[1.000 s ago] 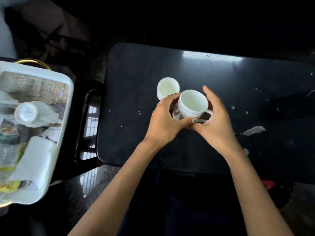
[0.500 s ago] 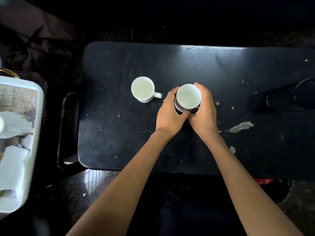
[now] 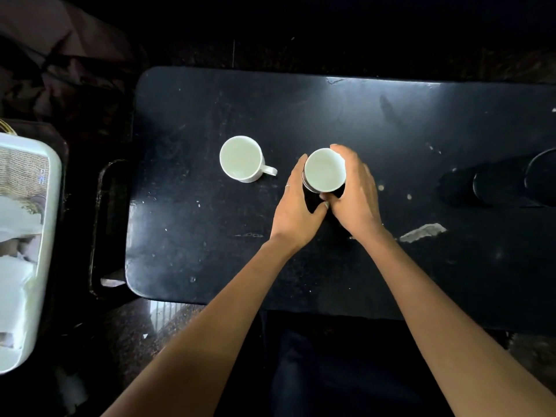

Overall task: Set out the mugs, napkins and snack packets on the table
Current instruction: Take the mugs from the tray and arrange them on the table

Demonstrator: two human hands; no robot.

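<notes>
- Near the middle of the black table (image 3: 346, 115), in the head view, both hands cup one white mug: the left hand (image 3: 296, 215) curls round its left side and the right hand (image 3: 356, 194) wraps its right and far side, thumbs nearly meeting in front.
- The held mug (image 3: 324, 170) is upright with its mouth open to the camera. Its lower body is hidden by the fingers, so I cannot tell whether its base is already on the tabletop or just above it.
- By my reading, the step in hand is placing this mug, the second one set out.
- The other mug (image 3: 240, 158) stands free on the table just to the left, apart from the hands, its handle pointing right toward the held one.
- Both mugs look plain, white, smooth and empty inside. The held mug's handle is not visible.
- The next move likely calls for both hands to let go evenly, so the mug is not tipped, and to draw back without clipping the neighbour's handle.
- After that, the napkins and snack packets are not yet on the table. The white tray (image 3: 52, 188) at the left edge holds pale folded things that may be napkins, but they are too blurred to name.
- A dark round object (image 3: 499, 185) sits at the table's right end, well apart from the mugs.
</notes>
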